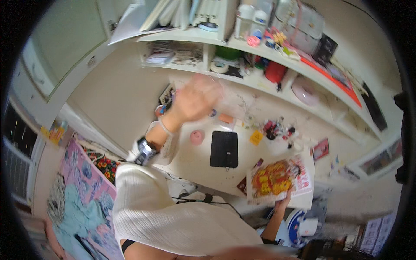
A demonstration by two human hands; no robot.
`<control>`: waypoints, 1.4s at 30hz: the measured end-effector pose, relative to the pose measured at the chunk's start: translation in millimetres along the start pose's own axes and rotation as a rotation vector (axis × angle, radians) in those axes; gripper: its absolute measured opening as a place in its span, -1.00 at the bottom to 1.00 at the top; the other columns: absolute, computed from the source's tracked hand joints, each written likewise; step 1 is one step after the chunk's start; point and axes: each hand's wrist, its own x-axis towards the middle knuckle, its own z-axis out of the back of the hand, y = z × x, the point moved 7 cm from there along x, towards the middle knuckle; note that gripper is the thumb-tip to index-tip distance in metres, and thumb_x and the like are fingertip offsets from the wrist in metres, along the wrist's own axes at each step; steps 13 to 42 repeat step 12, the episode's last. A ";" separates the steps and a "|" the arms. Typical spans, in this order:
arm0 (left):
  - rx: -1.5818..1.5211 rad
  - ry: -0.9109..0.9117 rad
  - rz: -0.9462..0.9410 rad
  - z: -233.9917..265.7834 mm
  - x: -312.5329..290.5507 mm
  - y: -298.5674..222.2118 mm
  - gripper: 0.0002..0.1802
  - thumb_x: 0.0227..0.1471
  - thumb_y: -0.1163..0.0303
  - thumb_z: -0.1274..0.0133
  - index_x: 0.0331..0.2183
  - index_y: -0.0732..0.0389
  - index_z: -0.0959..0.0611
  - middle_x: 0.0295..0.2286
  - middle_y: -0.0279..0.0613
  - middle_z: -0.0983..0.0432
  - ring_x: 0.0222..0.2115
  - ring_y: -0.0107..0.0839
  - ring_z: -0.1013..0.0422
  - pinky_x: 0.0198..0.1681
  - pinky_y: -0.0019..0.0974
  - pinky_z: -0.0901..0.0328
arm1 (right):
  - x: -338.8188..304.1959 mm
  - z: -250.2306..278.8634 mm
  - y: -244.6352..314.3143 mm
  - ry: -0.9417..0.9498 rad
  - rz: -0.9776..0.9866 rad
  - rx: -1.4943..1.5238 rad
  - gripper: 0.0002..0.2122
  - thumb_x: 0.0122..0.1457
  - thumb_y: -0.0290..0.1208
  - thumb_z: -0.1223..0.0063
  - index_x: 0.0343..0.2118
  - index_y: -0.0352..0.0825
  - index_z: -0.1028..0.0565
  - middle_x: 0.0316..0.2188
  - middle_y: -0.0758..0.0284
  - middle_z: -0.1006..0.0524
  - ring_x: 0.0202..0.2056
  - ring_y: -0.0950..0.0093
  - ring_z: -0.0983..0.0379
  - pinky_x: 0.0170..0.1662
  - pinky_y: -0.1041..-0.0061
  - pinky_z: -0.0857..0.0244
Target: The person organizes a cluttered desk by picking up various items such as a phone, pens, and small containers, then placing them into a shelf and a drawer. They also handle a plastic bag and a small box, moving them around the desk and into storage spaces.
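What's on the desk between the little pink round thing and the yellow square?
A black tablet lies flat between the pink round thing and the yellow square, seen from the head camera.

A flat black rectangular tablet (224, 149) lies on the white desk (195, 162). Just left of the tablet sits a small round pink object (196, 137); right of it, a yellow square note (256, 137). Above the tablet, a red container (275, 71) stands on the white shelf (260, 84).

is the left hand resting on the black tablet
No, the left hand is raised and blurred above the desk's far side, apart from the black tablet, which lies flat and untouched nearer the desk's front edge.
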 end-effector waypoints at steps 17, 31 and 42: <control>0.794 0.340 0.535 142.9 -12.8 308.7 -0.27 0.04 -0.03 -0.12 0.16 0.07 -0.35 0.11 0.09 -0.28 0.16 -0.09 -0.20 0.29 -0.05 0.02 | 149.3 155.3 -43.8 -0.486 0.067 -0.457 -0.36 0.14 -0.13 -0.21 0.17 -0.43 -0.30 -0.09 0.16 -0.50 -0.24 0.38 -0.49 -0.30 0.36 -0.39; 0.794 0.340 0.535 142.9 -12.8 308.7 -0.27 0.04 -0.03 -0.12 0.16 0.07 -0.35 0.11 0.09 -0.28 0.16 -0.09 -0.20 0.29 -0.05 0.02 | 149.3 155.3 -43.8 -0.486 0.067 -0.457 -0.36 0.14 -0.13 -0.21 0.17 -0.43 -0.30 -0.09 0.16 -0.50 -0.24 0.38 -0.49 -0.30 0.36 -0.39; 0.794 0.340 0.535 142.9 -12.8 308.7 -0.27 0.04 -0.03 -0.12 0.16 0.07 -0.35 0.11 0.09 -0.28 0.16 -0.09 -0.20 0.29 -0.05 0.02 | 149.3 155.3 -43.8 -0.486 0.067 -0.457 -0.36 0.14 -0.13 -0.21 0.17 -0.43 -0.30 -0.09 0.16 -0.50 -0.24 0.38 -0.49 -0.30 0.36 -0.39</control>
